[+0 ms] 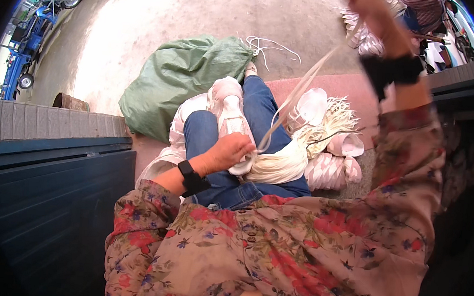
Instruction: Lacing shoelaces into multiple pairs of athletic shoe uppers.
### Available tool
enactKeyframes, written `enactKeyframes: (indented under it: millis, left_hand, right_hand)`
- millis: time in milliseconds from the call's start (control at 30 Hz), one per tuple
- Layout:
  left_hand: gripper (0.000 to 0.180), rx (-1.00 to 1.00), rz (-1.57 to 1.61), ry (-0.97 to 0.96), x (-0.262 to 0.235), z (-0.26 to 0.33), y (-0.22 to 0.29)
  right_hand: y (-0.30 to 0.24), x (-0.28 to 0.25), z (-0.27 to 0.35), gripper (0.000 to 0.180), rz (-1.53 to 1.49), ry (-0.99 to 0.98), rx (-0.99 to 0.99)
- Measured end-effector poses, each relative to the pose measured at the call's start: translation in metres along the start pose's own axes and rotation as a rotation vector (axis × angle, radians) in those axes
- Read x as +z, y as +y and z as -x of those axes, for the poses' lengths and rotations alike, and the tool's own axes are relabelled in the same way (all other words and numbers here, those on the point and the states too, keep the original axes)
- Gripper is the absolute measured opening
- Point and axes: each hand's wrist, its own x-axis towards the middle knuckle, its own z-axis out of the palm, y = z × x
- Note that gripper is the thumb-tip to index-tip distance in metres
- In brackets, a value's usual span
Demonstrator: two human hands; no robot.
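Note:
A pale pinkish-white shoe (230, 111) lies lengthwise on my lap between my thighs. My left hand (231, 150), fingers curled closed, grips it near the end closest to me. From beside that hand a long whitish shoelace (303, 86) runs taut up to the right, with a loop hanging along it. My right hand (373, 14) is raised high at the upper right, blurred, closed on the lace's far end. Across my right thigh lies a thick bundle of cream shoelaces (280, 163), its loose ends fanning out to the right.
More pale shoes (332, 172) lie right of my leg and others (161, 161) at my left. A green sack (187, 72) slumps beyond my knees. Dark blue panels (55, 189) stand at left. Another shoe pile (368, 38) sits far right; a blue wheeled vehicle (31, 43) is far left.

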Motion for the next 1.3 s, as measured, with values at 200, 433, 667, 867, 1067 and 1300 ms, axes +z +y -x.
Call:
enactKeyframes:
  millis: [200, 433, 667, 867, 1067, 1300]
  left_hand:
    - [0.02, 0.139, -0.286, 0.007, 0.018, 0.001, 0.001]
    - [0.01, 0.295, -0.172, 0.001, 0.003, -0.006, 0.005]
    - [0.02, 0.021, -0.706, 0.008, -0.031, -0.038, -0.049]
    - [0.009, 0.254, -1.048, -0.381, -0.027, -0.057, -0.05]
    - [0.012, 0.248, -1.025, -0.391, -0.025, -0.064, -0.056]
    - [0.02, -0.361, -0.367, -0.205, -0.048, -0.068, -0.079]
  right_hand:
    - [0.024, 0.283, 0.112, 0.02, -0.343, -0.553, 0.717]
    - [0.067, 0.341, 0.139, 0.013, -1.134, -0.395, 0.901]
    - [0.041, 0.334, 0.173, 0.023, -0.461, -0.395, 0.759]
    - [0.035, 0.347, 0.196, 0.026, -0.148, -0.416, 0.396]
    - [0.026, 0.347, 0.195, 0.025, -0.049, -0.465, 0.3]
    - [0.024, 0.346, 0.191, 0.024, -0.07, -0.438, 0.296]
